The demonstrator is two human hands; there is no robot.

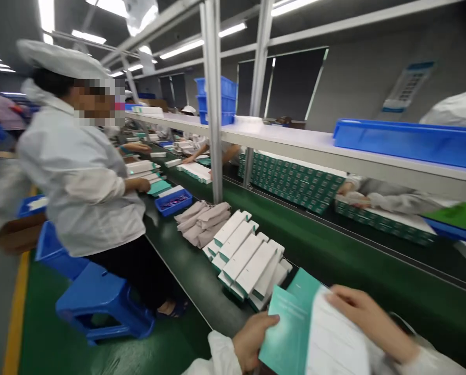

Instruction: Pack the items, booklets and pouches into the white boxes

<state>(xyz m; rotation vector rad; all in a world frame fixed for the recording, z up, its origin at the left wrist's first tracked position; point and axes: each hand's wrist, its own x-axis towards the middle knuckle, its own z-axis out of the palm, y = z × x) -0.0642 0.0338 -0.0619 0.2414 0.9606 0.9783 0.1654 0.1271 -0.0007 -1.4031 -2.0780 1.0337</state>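
Note:
At the lower right, my left hand (254, 336) pinches a teal booklet (285, 323) by its left edge, thumb on top. A second teal piece shows behind it. My right hand (368, 317) has its fingers closed at the upper edge of a white printed sheet (332, 338), which overlaps the teal booklet's right side. Whether sheet and booklet are joined I cannot tell. Just beyond my hands, long white boxes with teal sides (248, 260) lie stacked on the dark green bench (170, 245). Behind them sits a heap of beige cloth pouches (205, 221).
A co-worker (80, 166) in white stands at left by a blue stool (103, 302). A metal post (213, 104) and overhead shelf (291, 140) with blue bins (408, 143) rise over the bench. Across the belt, another person's hands touch stacked boxes (385, 221). A blue tray (174, 202) holds small items.

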